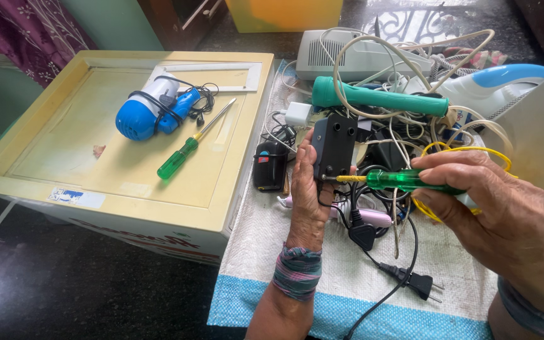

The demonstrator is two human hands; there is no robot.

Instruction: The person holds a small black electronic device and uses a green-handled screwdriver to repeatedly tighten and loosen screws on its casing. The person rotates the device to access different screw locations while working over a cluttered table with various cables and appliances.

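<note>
My left hand (306,195) grips a small black plastic box (333,148) with round holes in its face, held upright above a white woven cloth (272,252). My right hand (505,214) holds a screwdriver (404,181) with a clear green handle and a yellow collar. Its metal tip touches the lower edge of the black box. A black cord runs down from the box to a two-pin plug (420,283) lying on the cloth. A striped band wraps my left wrist.
Behind the hands lies a tangle of white and black cables, a long green torch (379,99), a white iron (492,85) and a grey device (347,53). On the cream box lid (45,145) at left rest a blue hair dryer (149,110) and a second green screwdriver (190,143).
</note>
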